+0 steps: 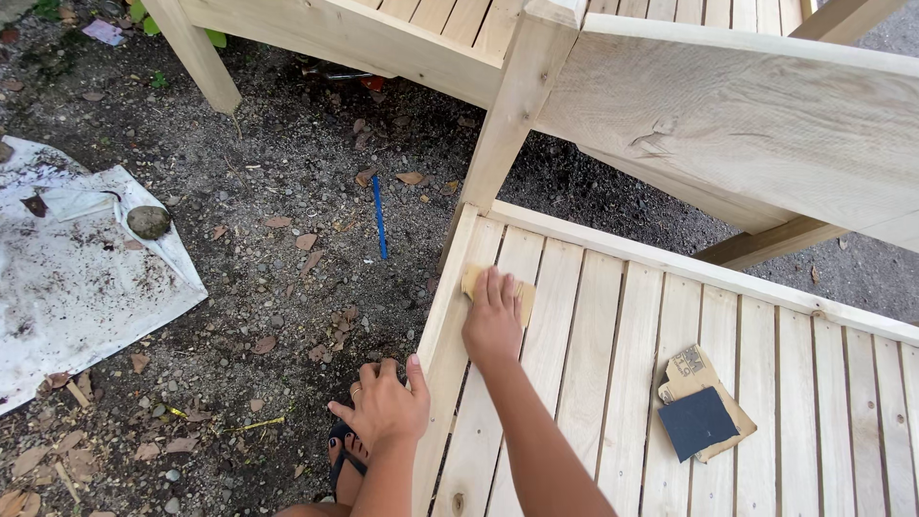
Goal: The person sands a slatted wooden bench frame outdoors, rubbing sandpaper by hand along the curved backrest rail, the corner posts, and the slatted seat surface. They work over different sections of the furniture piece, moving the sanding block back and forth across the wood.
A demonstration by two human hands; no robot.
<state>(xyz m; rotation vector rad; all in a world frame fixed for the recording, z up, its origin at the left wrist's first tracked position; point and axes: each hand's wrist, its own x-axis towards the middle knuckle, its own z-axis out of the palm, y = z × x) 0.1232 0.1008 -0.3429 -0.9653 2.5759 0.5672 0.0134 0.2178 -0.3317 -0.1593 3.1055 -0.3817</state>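
My right hand [492,321] presses flat on a tan piece of sandpaper [471,280] near the corner of a pale slatted wooden panel [613,383]. My left hand [385,404] grips the panel's left edge board, thumb on top. Farther right on the slats lie spare sandpaper pieces [702,407], one dark blue over a tan one.
Another unfinished wooden frame [728,115] with legs stands over the panel's far side. Gravel ground [287,287] with dry leaves lies to the left, with a blue stick [379,218], a dirty white sheet [77,278] with a stone on it, and my sandalled foot [347,460].
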